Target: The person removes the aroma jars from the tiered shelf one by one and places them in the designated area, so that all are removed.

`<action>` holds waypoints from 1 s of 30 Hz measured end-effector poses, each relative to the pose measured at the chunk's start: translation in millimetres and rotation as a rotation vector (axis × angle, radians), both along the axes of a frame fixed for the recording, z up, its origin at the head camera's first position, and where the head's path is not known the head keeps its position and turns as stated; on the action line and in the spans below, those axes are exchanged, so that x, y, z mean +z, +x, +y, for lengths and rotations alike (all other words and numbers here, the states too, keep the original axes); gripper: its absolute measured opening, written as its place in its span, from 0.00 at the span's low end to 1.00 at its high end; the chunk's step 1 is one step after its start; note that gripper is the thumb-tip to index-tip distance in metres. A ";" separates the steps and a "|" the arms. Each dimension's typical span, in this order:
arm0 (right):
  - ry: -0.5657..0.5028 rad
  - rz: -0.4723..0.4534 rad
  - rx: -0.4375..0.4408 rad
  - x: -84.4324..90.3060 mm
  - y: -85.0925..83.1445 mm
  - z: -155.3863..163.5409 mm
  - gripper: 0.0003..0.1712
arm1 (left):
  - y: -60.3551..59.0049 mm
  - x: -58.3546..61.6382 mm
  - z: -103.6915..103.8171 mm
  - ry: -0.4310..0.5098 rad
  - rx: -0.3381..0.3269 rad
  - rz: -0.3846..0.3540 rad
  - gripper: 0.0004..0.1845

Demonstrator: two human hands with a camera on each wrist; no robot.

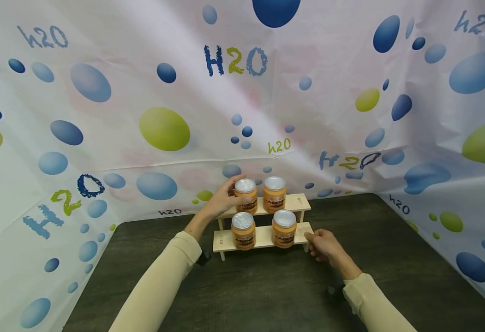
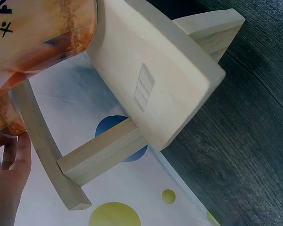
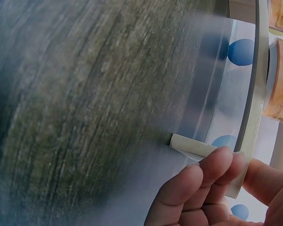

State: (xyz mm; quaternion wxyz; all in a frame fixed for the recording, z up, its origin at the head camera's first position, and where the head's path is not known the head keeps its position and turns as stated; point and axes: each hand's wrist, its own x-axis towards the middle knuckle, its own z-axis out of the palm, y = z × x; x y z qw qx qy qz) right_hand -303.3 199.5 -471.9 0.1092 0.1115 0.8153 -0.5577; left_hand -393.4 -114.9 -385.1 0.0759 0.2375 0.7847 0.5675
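A small two-tier wooden shelf (image 1: 299,203) stands on the dark table and carries four orange jars with silver lids. My left hand (image 1: 221,201) grips the upper left jar (image 1: 246,197) from its left side. That jar (image 2: 42,28) fills the top left of the left wrist view, with my fingertips (image 2: 12,165) beneath it and the shelf's underside (image 2: 160,80) beside it. My right hand (image 1: 323,244) pinches the right end of the lower tier. In the right wrist view the fingers (image 3: 212,174) and thumb close on the board's edge (image 3: 252,117).
The other jars are the upper right one (image 1: 274,193), the lower left one (image 1: 243,231) and the lower right one (image 1: 284,229). The dark wood table (image 1: 267,290) is walled on three sides by a bubble-print backdrop (image 1: 163,129).
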 end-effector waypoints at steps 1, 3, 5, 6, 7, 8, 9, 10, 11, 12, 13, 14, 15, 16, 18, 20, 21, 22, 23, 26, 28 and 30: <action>0.001 0.001 0.001 0.0 0.2 0.0 0.15 | 0.1 0.4 0.4 -0.001 -0.003 -0.004 0.44; 0.003 0.005 0.000 1.1 0.9 -0.1 0.15 | -0.4 0.6 0.8 -0.004 -0.006 -0.008 0.45; 0.006 0.007 0.002 2.1 1.5 -0.1 0.16 | -0.5 1.1 1.1 -0.001 -0.016 -0.014 0.45; 0.006 0.008 0.003 2.6 1.8 -0.2 0.16 | -0.5 1.4 1.2 0.001 -0.022 -0.017 0.45; 0.007 0.008 0.004 2.6 1.8 -0.1 0.16 | -0.7 1.4 1.2 0.003 -0.029 -0.018 0.46; 0.008 0.008 0.004 2.5 1.6 0.1 0.16 | -0.9 1.3 1.1 0.006 -0.035 -0.020 0.46; 0.009 0.008 0.003 2.4 1.6 0.3 0.16 | -0.9 1.7 1.3 0.007 -0.040 -0.022 0.46; 0.009 0.008 0.003 2.3 1.6 0.5 0.16 | -1.0 1.9 1.5 0.008 -0.043 -0.026 0.46; 0.010 0.007 0.002 2.2 1.5 0.6 0.16 | -1.3 1.6 1.7 0.009 -0.047 -0.028 0.46; 0.010 0.007 0.002 1.9 1.3 0.8 0.16 | -1.8 1.2 1.7 0.010 -0.049 -0.028 0.46; 0.011 0.007 0.002 1.5 1.0 1.0 0.16 | -2.3 0.8 1.7 0.009 -0.051 -0.028 0.46; 0.012 0.007 0.002 1.8 1.1 1.0 0.16 | -2.6 0.6 1.8 0.009 -0.053 -0.028 0.46; 0.012 0.006 0.001 2.3 1.3 0.8 0.15 | -2.8 0.5 1.9 0.008 -0.054 -0.027 0.46; 0.013 0.005 0.000 2.5 1.4 0.7 0.15 | -3.0 0.2 1.8 0.009 -0.056 -0.027 0.46; 0.014 0.004 0.001 2.9 1.2 0.5 0.16 | -3.3 0.0 1.5 0.009 -0.061 -0.024 0.47; 0.015 0.003 0.001 3.6 1.4 0.3 0.16 | -3.2 0.0 1.7 0.007 -0.064 -0.021 0.47; 0.016 0.002 0.000 3.0 0.9 0.4 0.16 | -3.3 -0.2 1.7 0.007 -0.064 -0.020 0.47; 0.017 0.001 0.000 2.5 0.7 0.5 0.16 | -3.5 -0.4 1.8 0.006 -0.064 -0.019 0.47; 0.018 0.001 0.000 2.0 0.4 0.5 0.15 | -3.7 -0.6 1.9 0.005 -0.064 -0.019 0.47; 0.023 -0.002 0.006 0.7 -0.3 0.7 0.15 | -3.7 -0.7 2.1 0.002 -0.060 -0.018 0.46; 0.024 -0.003 0.008 0.2 -0.5 0.7 0.15 | -3.5 -0.6 2.2 0.001 -0.059 -0.019 0.46; 0.024 -0.001 0.014 0.3 -0.4 0.6 0.15 | -3.1 -0.4 2.5 0.001 -0.058 -0.018 0.45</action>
